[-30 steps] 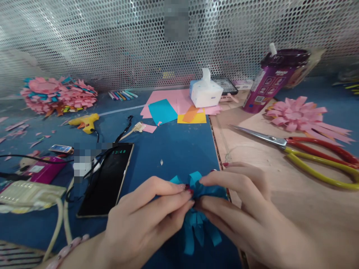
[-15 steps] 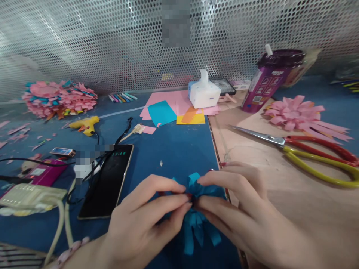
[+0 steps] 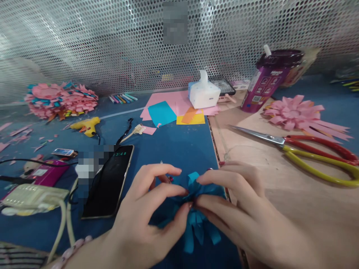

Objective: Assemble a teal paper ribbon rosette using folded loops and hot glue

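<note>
A small blue paper flower [image 3: 198, 220] with cut strips lies on the blue mat near the table's front edge. My left hand [image 3: 151, 220] pinches its centre from the left, thumb and lower fingers on the paper and the index finger lifted. Pressing in from the right, my right hand [image 3: 241, 209] has its fingertips together on the same folded centre. Loose blue strips hang out below the fingers. Much of the flower is hidden under both hands.
A black phone [image 3: 109, 185] lies left of my hands, with cables and a power strip [image 3: 30, 196] beyond. Red-and-yellow scissors [image 3: 311, 151] and a pink paper flower [image 3: 297, 112] rest on the wooden board at right. Coloured paper sheets [image 3: 174, 108], a tissue box [image 3: 203, 91], a purple cup [image 3: 269, 80] and a glue gun [image 3: 85, 125] stand farther back.
My left index finger has lifted off the blue flower and spread upward. The other fingers stay pinched on the centre. My right hand has barely moved.
</note>
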`<state>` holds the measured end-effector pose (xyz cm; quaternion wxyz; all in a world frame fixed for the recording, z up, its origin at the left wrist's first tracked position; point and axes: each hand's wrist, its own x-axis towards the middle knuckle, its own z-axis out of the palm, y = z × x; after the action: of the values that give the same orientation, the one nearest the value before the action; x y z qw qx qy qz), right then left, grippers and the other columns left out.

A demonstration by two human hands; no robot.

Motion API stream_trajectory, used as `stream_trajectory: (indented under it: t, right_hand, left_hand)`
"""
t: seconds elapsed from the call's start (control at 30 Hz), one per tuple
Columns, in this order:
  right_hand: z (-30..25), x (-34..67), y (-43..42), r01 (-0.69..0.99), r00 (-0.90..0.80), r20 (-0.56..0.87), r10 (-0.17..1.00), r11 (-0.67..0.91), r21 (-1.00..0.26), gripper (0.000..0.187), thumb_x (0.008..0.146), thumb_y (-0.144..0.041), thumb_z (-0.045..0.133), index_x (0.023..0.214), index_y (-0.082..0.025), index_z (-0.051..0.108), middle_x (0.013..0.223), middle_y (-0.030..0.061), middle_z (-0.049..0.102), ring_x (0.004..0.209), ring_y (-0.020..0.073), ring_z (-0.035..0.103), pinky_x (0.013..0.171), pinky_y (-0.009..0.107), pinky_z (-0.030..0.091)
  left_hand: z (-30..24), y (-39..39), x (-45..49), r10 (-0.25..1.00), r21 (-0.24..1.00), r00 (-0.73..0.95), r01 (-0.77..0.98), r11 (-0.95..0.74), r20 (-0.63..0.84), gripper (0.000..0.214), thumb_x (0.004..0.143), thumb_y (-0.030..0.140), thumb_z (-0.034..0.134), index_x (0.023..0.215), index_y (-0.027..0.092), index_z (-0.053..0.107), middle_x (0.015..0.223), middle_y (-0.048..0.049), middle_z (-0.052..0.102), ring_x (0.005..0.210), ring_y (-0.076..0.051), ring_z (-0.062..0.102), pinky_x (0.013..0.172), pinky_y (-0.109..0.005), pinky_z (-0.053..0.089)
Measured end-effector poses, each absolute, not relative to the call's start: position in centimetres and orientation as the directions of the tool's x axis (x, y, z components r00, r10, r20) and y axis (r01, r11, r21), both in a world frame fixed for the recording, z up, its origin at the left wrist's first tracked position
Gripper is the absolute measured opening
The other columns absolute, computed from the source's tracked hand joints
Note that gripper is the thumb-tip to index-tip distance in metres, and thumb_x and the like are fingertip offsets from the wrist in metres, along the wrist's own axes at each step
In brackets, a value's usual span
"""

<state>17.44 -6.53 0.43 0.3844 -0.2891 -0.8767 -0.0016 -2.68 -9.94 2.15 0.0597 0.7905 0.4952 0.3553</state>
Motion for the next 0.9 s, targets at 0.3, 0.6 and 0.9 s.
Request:
stream_trajectory:
  t: [0.3, 0.6, 0.9]
  right_hand:
    - [0.56, 17.4, -6.51, 0.52, -0.542, 0.664, 0.515, 0.826, -0.216, 0.019, 0.093, -0.019, 0.054, 0.084, -0.025, 0.069, 0.1, 0.0012, 0.065, 0.099, 0.0179, 0.053, 0.096, 0.034, 0.042]
    - [0.56, 17.5, -6.33, 0.522, -0.559, 0.647, 0.518, 0.827, -0.211, 0.019, 0.094, -0.02, 0.052, 0.085, -0.024, 0.069, 0.102, 0.0026, 0.063, 0.101, 0.0179, 0.051, 0.094, 0.034, 0.043]
    - [0.58, 17.43, -6.34, 0.509, -0.552, 0.648, 0.525, 0.828, -0.236, 0.018, 0.093, -0.018, 0.053, 0.086, -0.024, 0.068, 0.103, 0.0017, 0.064, 0.1, 0.0184, 0.051, 0.096, 0.033, 0.041]
  left_hand:
    - [2.59, -9.26, -2.46, 0.849, 0.498, 0.228, 0.726, -0.474, 0.476, 0.011, 0.078, 0.012, 0.063, 0.08, 0.022, 0.067, 0.104, -0.0052, 0.061, 0.086, -0.017, 0.06, 0.074, -0.031, 0.054]
    - [2.56, -8.89, -2.64, 0.862, 0.547, 0.239, 0.69, -0.475, 0.447, 0.011, 0.079, 0.011, 0.063, 0.078, 0.022, 0.067, 0.102, -0.0045, 0.06, 0.09, -0.016, 0.06, 0.077, -0.03, 0.054]
    - [2.41, -8.94, -2.64, 0.858, 0.534, 0.247, 0.695, -0.481, 0.451, 0.011, 0.079, 0.012, 0.064, 0.078, 0.022, 0.068, 0.101, -0.0046, 0.06, 0.089, -0.017, 0.06, 0.075, -0.031, 0.054]
